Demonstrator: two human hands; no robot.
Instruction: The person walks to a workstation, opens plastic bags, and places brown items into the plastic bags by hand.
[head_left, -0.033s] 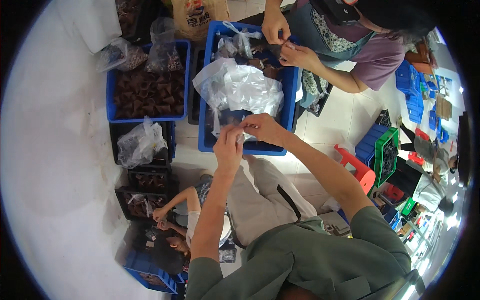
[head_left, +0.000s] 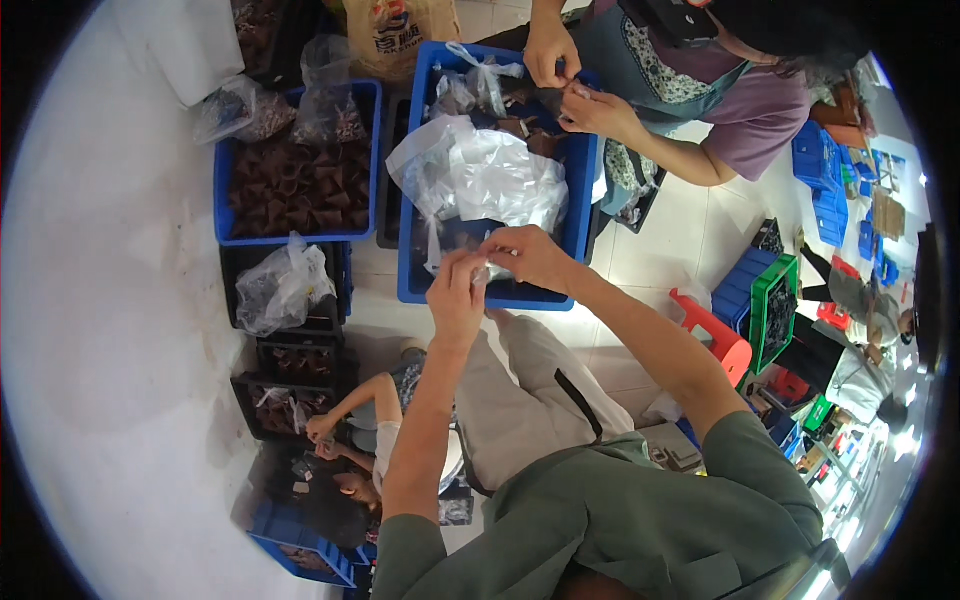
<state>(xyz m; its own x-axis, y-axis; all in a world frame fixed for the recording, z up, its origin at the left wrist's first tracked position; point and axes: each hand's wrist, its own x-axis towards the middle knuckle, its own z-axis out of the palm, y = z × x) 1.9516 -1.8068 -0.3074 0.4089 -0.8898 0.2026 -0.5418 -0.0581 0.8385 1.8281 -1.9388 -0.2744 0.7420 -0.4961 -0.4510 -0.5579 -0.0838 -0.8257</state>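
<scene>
Over the near end of a blue crate, my left hand and my right hand meet with fingers pinched together. A small pale, shiny bit shows between them; its kind is too small to tell and my fingers partly cover it. Just beyond my hands, a large silvery-clear plastic bag lies across the crate. Behind it are a knotted clear bag and some brown pieces. The crate's floor near my fingers is dark and partly hidden.
A person across the crate holds both hands over its far right corner. On the left stands a blue crate of brown cone-shaped pieces, with black crates below it. Another person sits lower left. A red stool stands at right.
</scene>
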